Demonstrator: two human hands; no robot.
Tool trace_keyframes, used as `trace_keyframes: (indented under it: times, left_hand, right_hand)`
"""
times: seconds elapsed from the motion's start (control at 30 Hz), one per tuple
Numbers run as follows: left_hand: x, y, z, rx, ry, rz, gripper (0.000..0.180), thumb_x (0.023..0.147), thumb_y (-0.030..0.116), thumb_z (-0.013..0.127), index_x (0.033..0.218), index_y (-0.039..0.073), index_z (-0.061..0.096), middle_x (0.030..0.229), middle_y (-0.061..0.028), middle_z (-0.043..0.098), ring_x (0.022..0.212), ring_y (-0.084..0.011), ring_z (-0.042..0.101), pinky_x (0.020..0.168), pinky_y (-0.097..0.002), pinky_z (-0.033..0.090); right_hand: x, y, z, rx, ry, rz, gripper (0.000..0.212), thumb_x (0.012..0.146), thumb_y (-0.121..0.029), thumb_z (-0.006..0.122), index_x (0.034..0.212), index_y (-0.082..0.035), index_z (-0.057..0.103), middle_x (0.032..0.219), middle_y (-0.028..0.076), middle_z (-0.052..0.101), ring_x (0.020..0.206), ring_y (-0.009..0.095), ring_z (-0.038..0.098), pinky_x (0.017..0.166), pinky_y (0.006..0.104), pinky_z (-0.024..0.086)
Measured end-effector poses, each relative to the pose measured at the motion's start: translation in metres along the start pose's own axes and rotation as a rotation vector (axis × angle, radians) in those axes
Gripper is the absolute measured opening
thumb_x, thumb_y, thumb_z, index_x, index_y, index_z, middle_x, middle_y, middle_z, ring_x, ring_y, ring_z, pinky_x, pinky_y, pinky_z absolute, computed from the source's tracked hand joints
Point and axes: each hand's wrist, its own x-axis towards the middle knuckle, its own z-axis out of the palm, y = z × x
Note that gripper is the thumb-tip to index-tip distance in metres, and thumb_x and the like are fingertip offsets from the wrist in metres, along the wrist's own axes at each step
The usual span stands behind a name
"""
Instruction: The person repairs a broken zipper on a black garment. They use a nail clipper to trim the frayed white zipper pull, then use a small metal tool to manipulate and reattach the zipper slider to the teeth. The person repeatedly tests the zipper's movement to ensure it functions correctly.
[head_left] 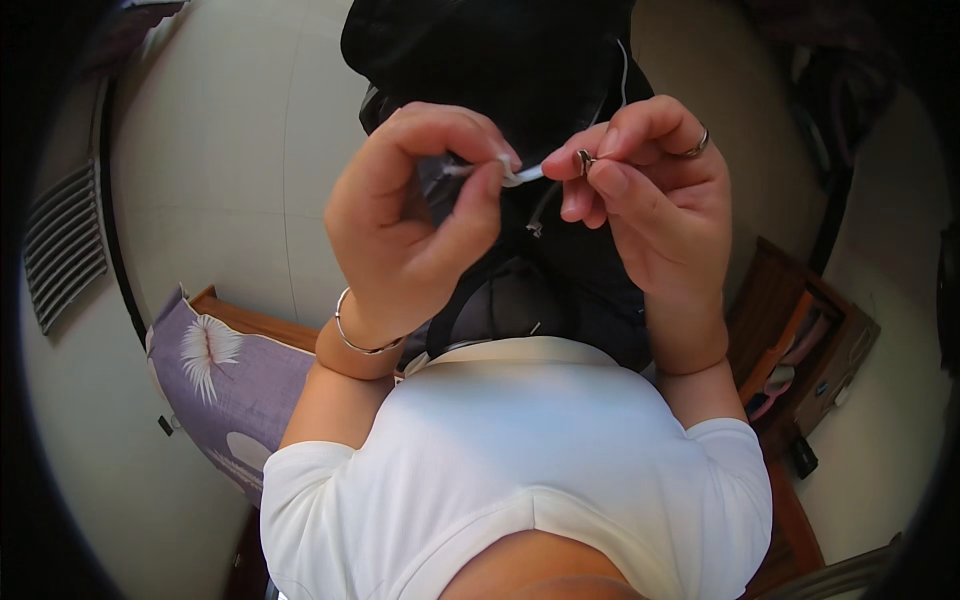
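Observation:
My left hand point(415, 205) pinches a white cord point(527, 175) between thumb and forefinger. The cord looks folded or looped there, and a pale end sticks out behind the fingertips. It runs across to my right hand point(655, 180), whose fingers are closed around a small dark metal clip point(586, 161). Whether the cord is fixed to that clip, I cannot tell; the fingers cover part of it. Below and between the hands hangs a small metal end piece point(535, 230) on a thin cord. Another thin white cord point(625, 75) rises above my right hand over black fabric point(480, 55).
Dark clothing point(540, 300) covers my lap beneath the hands. To the left is a purple cloth with a white feather pattern point(235, 375) over a wooden edge. On the right stands a wooden cabinet point(800, 330) with an open compartment holding things. Pale tiles point(230, 160) cover the floor.

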Motion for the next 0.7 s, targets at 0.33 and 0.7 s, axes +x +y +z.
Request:
trace_keyframes:
  times: [0.33, 0.7]
  left_hand:
    - [0.0, -0.005, -0.005, 0.717, -0.069, 0.504, 0.021, 0.066, 0.001, 0.061, 0.081, 0.01, 0.052, 0.077, 0.0012, 0.058, 0.067, -0.0117, 0.055, 0.087, -0.033, 0.024]
    - [-0.013, 0.007, -0.005, 1.056, -0.098, 0.645, 0.02, 0.078, 0.009, 0.058, 0.09, 0.018, 0.044, 0.088, 0.0038, 0.056, 0.081, -0.0123, 0.055, 0.091, -0.0373, 0.026]
  right_hand:
    - [0.002, 0.012, 0.001, -0.027, -0.006, -0.137, 0.013, 0.077, 0.006, 0.057, 0.088, 0.003, 0.052, 0.086, 0.012, 0.057, 0.075, 0.013, 0.058, 0.066, 0.0216, 0.049]
    - [-0.001, 0.009, 0.003, 0.001, -0.014, -0.083, 0.015, 0.077, 0.008, 0.055, 0.093, 0.005, 0.054, 0.085, 0.012, 0.058, 0.074, 0.013, 0.059, 0.065, 0.0214, 0.05]
